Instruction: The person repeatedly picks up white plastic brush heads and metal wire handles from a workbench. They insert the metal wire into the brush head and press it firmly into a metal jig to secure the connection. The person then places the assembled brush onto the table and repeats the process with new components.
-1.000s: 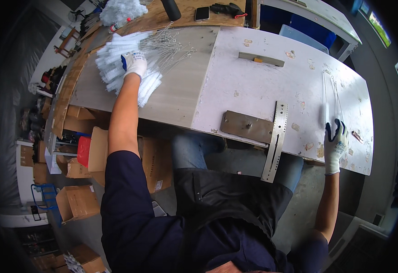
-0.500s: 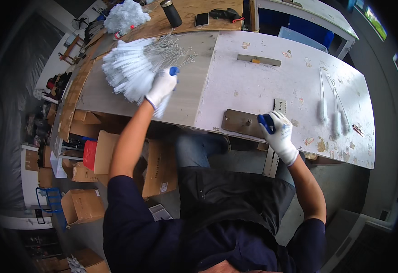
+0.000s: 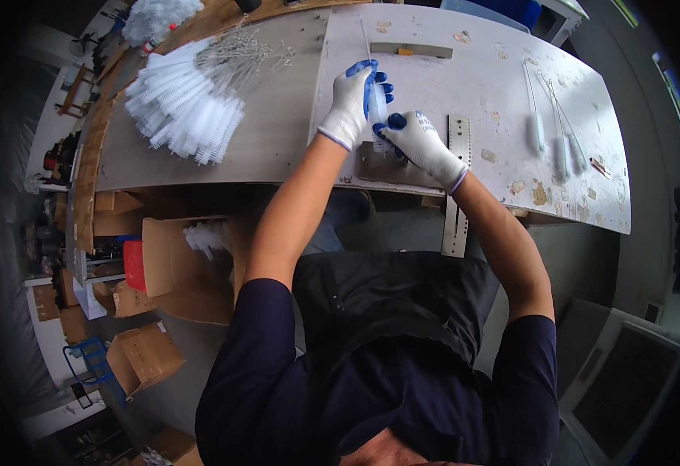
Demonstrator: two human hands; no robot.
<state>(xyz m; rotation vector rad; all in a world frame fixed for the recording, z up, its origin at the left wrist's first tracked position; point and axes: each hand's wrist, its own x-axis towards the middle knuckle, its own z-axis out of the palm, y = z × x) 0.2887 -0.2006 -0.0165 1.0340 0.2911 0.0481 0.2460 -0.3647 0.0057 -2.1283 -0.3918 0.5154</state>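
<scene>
Both of my hands wear white gloves with blue fingertips. My left hand (image 3: 351, 99) grips a white-bristled wire brush (image 3: 379, 99) near the top of its bristles, its thin wire handle pointing away from me. Closed at the lower bristles is my right hand (image 3: 424, 144), thumb and fingers pinching the brush. Beneath the hands lies a flat brown metal plate (image 3: 375, 165) at the table's near edge, partly covered. A fanned pile of similar brushes (image 3: 184, 97) rests to the left, wire handles pointing away.
A slotted metal bar (image 3: 456, 147) extends past the near table edge. Farther back sits a grey metal strip (image 3: 425, 50). Several loose brushes (image 3: 540, 128) and a small red-handled tool (image 3: 600, 168) lie at the right. An open cardboard box (image 3: 188, 283) stands below on the left.
My left hand has moved right from the pile with a brush. My right hand has moved left and taken hold of its lower bristles. The view has shifted.
</scene>
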